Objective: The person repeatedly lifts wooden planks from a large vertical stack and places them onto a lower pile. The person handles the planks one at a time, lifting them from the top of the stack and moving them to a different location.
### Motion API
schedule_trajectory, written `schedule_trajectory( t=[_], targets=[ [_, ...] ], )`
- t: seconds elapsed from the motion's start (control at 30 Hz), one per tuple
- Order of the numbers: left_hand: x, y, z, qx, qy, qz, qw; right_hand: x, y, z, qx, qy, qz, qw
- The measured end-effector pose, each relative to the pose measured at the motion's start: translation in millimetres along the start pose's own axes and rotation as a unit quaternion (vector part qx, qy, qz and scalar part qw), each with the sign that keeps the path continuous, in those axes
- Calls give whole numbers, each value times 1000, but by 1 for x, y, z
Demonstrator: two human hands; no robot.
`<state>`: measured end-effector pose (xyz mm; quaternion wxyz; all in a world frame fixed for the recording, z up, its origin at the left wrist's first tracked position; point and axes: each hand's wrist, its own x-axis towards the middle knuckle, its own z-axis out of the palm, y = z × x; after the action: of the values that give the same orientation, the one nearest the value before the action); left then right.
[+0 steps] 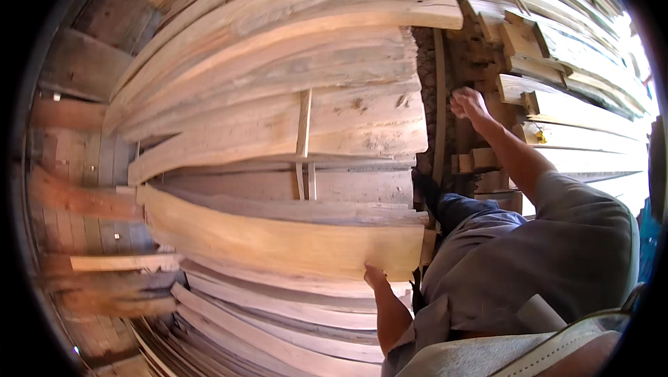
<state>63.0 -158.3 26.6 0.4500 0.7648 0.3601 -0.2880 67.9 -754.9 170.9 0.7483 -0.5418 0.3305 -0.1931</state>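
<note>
My left hand (376,277) is closed on the lower edge of a broad, pale yellow wooden plank (285,238), close to its right end. This plank lies across a stack of rough boards (348,126), its far end reaching left. My right hand (470,104) hangs over the dark gap right of the stack, its fingers curled into a fist. I see nothing in that hand. Two short, narrow wood strips (303,125) lie crosswise on the boards near the middle.
More stacked lumber (570,92) stands at the right, its ends jutting unevenly. Long boards (278,307) lie at the lower left, beside a plank wall (90,203). A narrow, dark gap (435,99) runs between the stacks, where my leg (466,210) is.
</note>
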Motion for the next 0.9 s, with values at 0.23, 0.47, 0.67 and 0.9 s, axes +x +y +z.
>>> schedule_trajectory(
  t=[0.23, 0.47, 0.67, 0.9],
  targets=[
    [4, -3, 0, -47, 21, -55, 997, 62, -159, 44, -105, 247, -340, 901],
    [-40, -17, -20, 140, -58, 166, 974, 119, -277, 59, -294, 331, -409, 798],
    [-41, -85, -44, 16, -13, 18, 1000, 248, -306, -38, -257, 86, -235, 933],
    [-102, -178, -51, 158, 64, 165, 972, 305, -310, -8, -154, -49, -146, 976]
  ],
)
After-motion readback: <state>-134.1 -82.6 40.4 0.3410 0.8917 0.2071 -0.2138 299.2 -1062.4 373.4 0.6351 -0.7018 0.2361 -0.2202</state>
